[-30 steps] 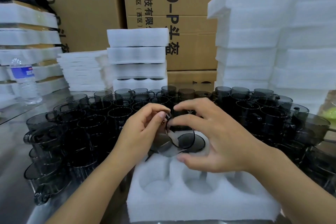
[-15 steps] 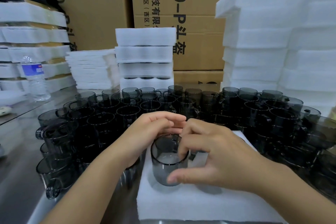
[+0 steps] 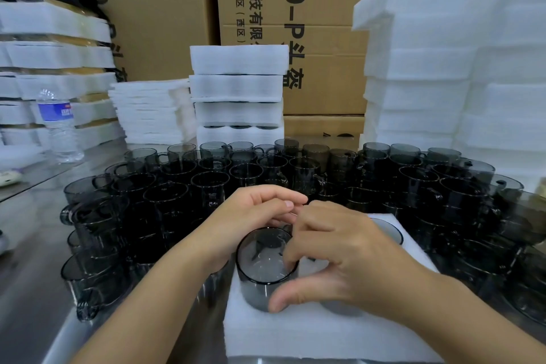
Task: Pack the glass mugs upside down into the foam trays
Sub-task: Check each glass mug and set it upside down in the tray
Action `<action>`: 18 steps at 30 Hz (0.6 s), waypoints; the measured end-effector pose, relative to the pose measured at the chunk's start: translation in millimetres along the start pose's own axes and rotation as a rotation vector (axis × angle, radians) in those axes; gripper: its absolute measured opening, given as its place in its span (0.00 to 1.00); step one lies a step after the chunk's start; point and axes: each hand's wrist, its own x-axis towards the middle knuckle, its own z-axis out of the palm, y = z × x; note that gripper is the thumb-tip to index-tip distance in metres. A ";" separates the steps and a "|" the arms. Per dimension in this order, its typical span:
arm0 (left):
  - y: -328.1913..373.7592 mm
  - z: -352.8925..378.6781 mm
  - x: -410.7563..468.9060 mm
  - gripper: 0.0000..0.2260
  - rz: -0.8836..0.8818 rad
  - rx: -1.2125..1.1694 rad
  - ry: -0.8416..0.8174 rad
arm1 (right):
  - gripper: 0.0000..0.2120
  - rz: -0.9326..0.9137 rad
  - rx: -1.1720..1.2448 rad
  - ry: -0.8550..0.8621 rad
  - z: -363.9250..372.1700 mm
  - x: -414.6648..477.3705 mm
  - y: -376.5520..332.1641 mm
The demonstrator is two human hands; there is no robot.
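A smoky grey round glass mug (image 3: 260,272), smooth-walled, stands in the near-left pocket of a white grainy foam tray (image 3: 310,334) at near centre. The left hand (image 3: 251,216) cups its far-left side with curled fingers. The right hand (image 3: 339,254) pinches it, thumb on the near wall and bent fingers at the top edge.

A smoky glass mug (image 3: 260,278) stands in the white foam tray (image 3: 310,334) on the table (image 3: 29,289). The left hand (image 3: 251,216) cups its far side. The right hand (image 3: 339,251) pinches it, thumb low on the near wall. Dark loose mugs (image 3: 206,183) crowd behind.
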 end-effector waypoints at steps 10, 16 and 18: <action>3.1 3.2 -1.1 0.11 -0.012 0.015 0.009 | 0.17 0.049 0.079 -0.070 -1.3 -1.8 0.2; 2.0 3.0 -0.7 0.11 -0.015 0.018 0.012 | 0.18 0.112 0.076 -0.123 -6.8 1.6 -4.3; 2.4 2.4 -2.0 0.11 0.001 0.015 -0.014 | 0.20 0.153 0.077 -0.119 -10.2 2.3 -6.2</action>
